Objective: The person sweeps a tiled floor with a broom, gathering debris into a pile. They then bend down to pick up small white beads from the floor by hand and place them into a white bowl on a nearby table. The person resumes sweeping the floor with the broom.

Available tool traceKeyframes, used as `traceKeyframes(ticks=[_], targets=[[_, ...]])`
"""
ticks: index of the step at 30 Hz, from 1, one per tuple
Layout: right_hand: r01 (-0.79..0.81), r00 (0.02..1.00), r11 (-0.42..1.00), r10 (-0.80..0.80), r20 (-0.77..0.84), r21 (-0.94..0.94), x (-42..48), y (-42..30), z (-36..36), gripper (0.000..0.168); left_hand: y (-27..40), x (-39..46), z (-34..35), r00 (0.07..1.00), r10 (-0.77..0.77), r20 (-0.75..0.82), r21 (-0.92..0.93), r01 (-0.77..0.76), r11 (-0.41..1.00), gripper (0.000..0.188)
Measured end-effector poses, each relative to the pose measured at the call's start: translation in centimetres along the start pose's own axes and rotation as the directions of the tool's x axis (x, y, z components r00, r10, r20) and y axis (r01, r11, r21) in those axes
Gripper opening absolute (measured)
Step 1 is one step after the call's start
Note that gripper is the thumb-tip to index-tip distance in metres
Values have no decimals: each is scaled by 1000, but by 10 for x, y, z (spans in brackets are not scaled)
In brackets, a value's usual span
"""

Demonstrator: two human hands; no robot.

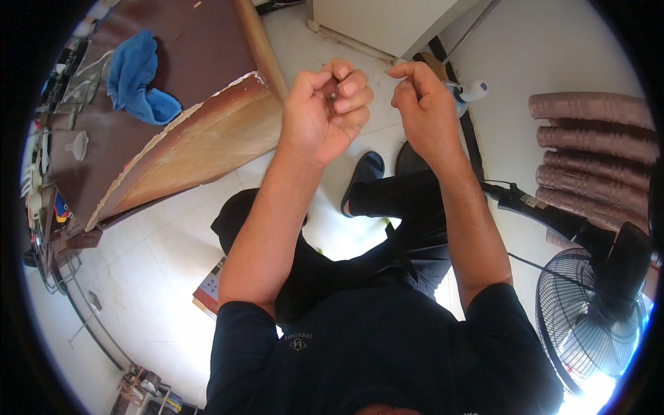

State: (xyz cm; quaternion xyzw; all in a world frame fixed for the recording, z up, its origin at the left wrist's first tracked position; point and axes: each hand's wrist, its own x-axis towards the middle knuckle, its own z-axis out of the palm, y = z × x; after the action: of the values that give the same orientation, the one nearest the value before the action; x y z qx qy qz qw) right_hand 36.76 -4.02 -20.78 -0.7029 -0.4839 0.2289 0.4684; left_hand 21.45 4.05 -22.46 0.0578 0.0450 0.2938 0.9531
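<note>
My left hand [327, 114] is raised before me, palm turned up, with its fingers curled inward. A small greyish spot shows between its fingers and palm, too small to name. To its right my right hand [426, 106] is held up, apart from the left, with thumb and index finger bent close together. Whether anything thin sits between those fingertips cannot be seen. Both hands are in the air above the light tiled floor [332, 228]. Nearest to the left hand is a brown table [207, 46] with a chipped, worn edge, and a blue cloth [135, 78] lies crumpled on it.
A small white plastic piece [79, 146] lies on the table. Ahead stands a white cabinet [373, 23]. A white bottle [473, 91] is beyond my right wrist. At right are brown folded fabric rolls [591, 137] and a black fan [576, 311]. A box [207, 293] rests on the floor.
</note>
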Motion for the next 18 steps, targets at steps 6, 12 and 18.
traceKeyframes(ticks=[6, 12, 18], targets=[[28, 1000, 998, -27, -16, 63, 6, 7, 0, 13, 1, 3, -8, 999, 33, -18, -96, -35, 995, 33], [17, 999, 989, -13, -32, 146, 6, 1, 1, 12, -6, 5, 0, 994, 106, -40, -162, -111, 981, 53], [60, 998, 976, -51, -49, 209, -12, -6, 0, 13, -7, 3, 8, 994, 110, -8, -104, -110, 988, 68]])
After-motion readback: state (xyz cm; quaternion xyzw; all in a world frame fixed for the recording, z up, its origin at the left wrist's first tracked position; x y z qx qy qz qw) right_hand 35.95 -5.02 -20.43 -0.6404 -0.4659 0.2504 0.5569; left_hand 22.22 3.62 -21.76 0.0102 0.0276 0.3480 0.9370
